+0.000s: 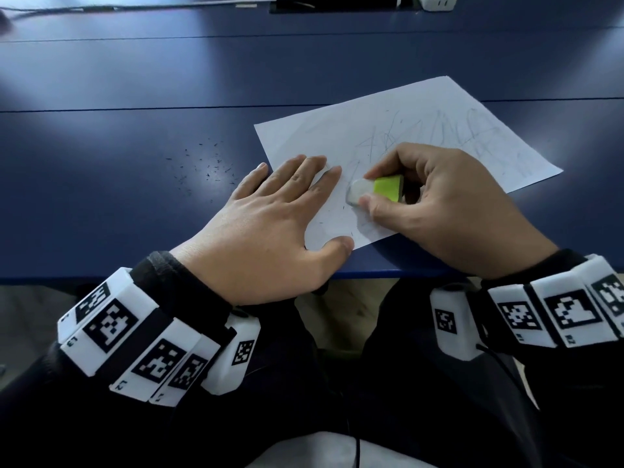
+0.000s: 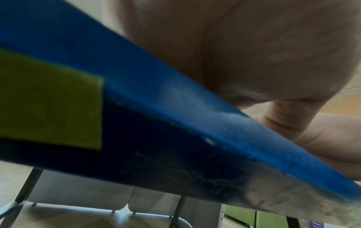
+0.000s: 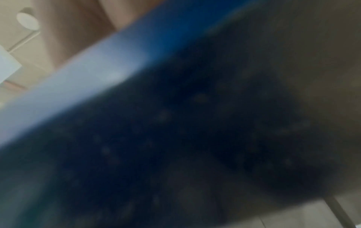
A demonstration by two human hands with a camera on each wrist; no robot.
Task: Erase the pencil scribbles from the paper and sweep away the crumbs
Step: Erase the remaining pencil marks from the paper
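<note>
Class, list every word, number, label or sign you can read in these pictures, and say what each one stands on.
"L2": on a white block of the left wristband.
"R2": on a white block of the right wristband.
Other small marks on the wristband blocks: too small to read.
Square black-and-white codes on both wristbands: patterns, not text.
Pencil scribbles on the paper: no readable words.
Eraser sleeve: no print visible.
Both wrist views: no text.

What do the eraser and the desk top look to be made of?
Eraser: looks like matte white rubber with a rounded tip, in a lime-green sleeve, likely card. Desk top: smooth blue laminate or painted board, judging by its soft light glare.
</note>
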